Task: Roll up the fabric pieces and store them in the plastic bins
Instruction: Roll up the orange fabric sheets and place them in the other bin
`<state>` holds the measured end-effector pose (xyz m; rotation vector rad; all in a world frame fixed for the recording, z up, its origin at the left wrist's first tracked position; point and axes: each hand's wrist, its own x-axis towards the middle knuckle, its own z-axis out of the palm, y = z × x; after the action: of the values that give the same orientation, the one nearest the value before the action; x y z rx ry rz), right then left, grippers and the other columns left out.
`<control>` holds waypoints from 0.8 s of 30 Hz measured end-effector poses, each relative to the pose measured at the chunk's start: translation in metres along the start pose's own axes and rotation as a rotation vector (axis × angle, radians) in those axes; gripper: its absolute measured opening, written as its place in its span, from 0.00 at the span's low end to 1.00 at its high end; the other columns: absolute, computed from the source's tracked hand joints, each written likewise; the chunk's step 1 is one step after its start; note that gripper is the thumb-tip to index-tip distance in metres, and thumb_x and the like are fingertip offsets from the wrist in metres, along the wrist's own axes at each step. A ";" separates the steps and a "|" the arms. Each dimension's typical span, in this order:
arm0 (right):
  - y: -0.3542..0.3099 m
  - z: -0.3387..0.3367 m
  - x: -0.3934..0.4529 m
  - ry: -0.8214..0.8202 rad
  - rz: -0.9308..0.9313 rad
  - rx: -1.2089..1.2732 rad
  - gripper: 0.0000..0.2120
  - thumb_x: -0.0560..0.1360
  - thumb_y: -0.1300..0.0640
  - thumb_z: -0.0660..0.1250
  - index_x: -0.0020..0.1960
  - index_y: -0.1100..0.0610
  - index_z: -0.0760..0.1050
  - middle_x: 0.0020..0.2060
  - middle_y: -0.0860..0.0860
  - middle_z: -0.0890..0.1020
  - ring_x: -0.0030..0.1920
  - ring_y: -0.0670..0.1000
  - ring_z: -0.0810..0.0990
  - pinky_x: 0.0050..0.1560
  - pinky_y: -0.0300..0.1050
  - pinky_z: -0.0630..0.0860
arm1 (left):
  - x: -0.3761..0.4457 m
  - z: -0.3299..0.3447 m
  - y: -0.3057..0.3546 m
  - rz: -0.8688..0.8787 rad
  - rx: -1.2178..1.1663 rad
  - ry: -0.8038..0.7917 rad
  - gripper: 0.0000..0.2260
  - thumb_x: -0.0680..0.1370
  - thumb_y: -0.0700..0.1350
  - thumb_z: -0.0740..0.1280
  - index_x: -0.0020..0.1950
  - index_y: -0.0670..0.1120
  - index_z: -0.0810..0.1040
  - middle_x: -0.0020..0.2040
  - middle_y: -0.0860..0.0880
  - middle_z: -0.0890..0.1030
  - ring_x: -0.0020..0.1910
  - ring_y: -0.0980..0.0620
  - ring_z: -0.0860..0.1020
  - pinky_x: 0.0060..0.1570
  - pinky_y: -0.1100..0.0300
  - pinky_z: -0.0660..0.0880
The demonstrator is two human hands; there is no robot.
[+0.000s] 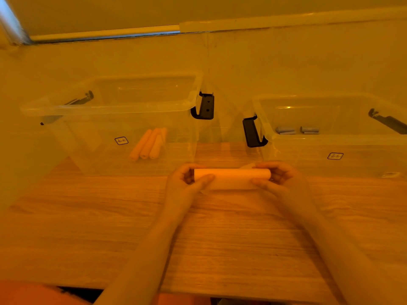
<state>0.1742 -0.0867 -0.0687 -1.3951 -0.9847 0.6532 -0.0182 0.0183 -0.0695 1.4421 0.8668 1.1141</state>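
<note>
The fabric roll (pixel 232 178) is gripped at each end by the left hand (pixel 187 183) and right hand (pixel 279 179), lying crosswise above the table (pixel 88 227), between the two bins, the left bin (pixel 110 106) slightly nearer.

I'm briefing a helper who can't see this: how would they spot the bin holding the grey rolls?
On the wooden table stand two clear plastic bins. Take the right bin. Two short grey rolls lie inside, whereas the left bin holds longer orange rolls.

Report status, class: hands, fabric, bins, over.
Left hand and right hand grip the pale fabric roll by its ends, above the table. Left bin: rolls inside. Path clear, over.
</note>
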 end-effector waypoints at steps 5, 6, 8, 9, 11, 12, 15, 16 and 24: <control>0.001 0.000 -0.001 0.006 -0.015 -0.030 0.13 0.69 0.60 0.71 0.49 0.45 0.77 0.48 0.42 0.80 0.46 0.35 0.80 0.39 0.32 0.77 | -0.001 -0.001 0.002 0.016 -0.009 -0.012 0.12 0.69 0.35 0.74 0.45 0.48 0.79 0.42 0.51 0.81 0.38 0.61 0.80 0.35 0.68 0.76; 0.001 0.000 -0.001 0.010 -0.016 -0.044 0.11 0.70 0.58 0.71 0.49 0.45 0.77 0.48 0.41 0.80 0.45 0.35 0.80 0.38 0.32 0.77 | -0.002 -0.001 0.003 0.019 -0.016 -0.028 0.12 0.69 0.34 0.73 0.47 0.48 0.79 0.43 0.52 0.82 0.39 0.61 0.80 0.36 0.67 0.76; -0.001 0.001 -0.002 0.018 -0.014 -0.065 0.09 0.70 0.51 0.69 0.49 0.44 0.77 0.48 0.41 0.80 0.46 0.38 0.80 0.38 0.34 0.77 | -0.003 0.000 0.003 0.021 -0.035 -0.051 0.14 0.68 0.31 0.73 0.48 0.46 0.78 0.43 0.52 0.81 0.39 0.62 0.80 0.37 0.68 0.77; -0.001 0.001 -0.002 0.020 -0.012 -0.071 0.10 0.68 0.48 0.68 0.50 0.44 0.77 0.48 0.42 0.80 0.46 0.39 0.80 0.38 0.35 0.77 | -0.002 0.000 0.003 0.023 -0.040 -0.054 0.14 0.68 0.31 0.73 0.48 0.46 0.78 0.43 0.51 0.81 0.39 0.63 0.80 0.37 0.68 0.77; -0.001 0.001 -0.002 0.021 -0.002 -0.068 0.13 0.66 0.47 0.68 0.50 0.45 0.77 0.49 0.42 0.80 0.47 0.40 0.80 0.39 0.34 0.77 | -0.002 0.000 0.001 0.030 -0.028 -0.044 0.14 0.68 0.31 0.73 0.46 0.48 0.78 0.43 0.51 0.81 0.38 0.63 0.80 0.37 0.69 0.76; -0.001 0.001 -0.001 0.015 0.002 -0.053 0.14 0.65 0.50 0.70 0.50 0.45 0.77 0.49 0.42 0.81 0.48 0.40 0.80 0.39 0.34 0.77 | -0.001 0.000 0.000 0.033 -0.013 -0.034 0.13 0.68 0.32 0.73 0.45 0.48 0.78 0.42 0.51 0.81 0.38 0.63 0.80 0.36 0.69 0.75; 0.001 0.000 0.001 0.001 0.004 -0.008 0.16 0.66 0.59 0.73 0.50 0.46 0.77 0.51 0.43 0.81 0.49 0.39 0.80 0.42 0.34 0.78 | -0.001 -0.001 0.000 0.033 0.008 -0.015 0.11 0.69 0.34 0.74 0.44 0.49 0.78 0.41 0.51 0.81 0.36 0.64 0.80 0.34 0.70 0.74; 0.002 0.000 0.001 0.002 0.001 -0.012 0.15 0.67 0.60 0.73 0.50 0.46 0.77 0.51 0.43 0.81 0.49 0.39 0.80 0.42 0.34 0.78 | -0.001 -0.001 0.001 0.033 0.003 -0.016 0.11 0.69 0.34 0.73 0.44 0.48 0.78 0.41 0.51 0.81 0.36 0.64 0.80 0.34 0.70 0.74; 0.000 0.000 -0.001 0.027 -0.031 -0.071 0.09 0.71 0.56 0.70 0.48 0.44 0.76 0.48 0.40 0.79 0.47 0.38 0.78 0.38 0.33 0.76 | -0.003 -0.001 0.004 0.039 -0.009 -0.046 0.12 0.69 0.33 0.73 0.47 0.46 0.79 0.43 0.51 0.82 0.39 0.63 0.80 0.37 0.68 0.76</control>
<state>0.1740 -0.0875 -0.0685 -1.4444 -1.0146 0.5799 -0.0203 0.0147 -0.0661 1.4774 0.8038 1.1085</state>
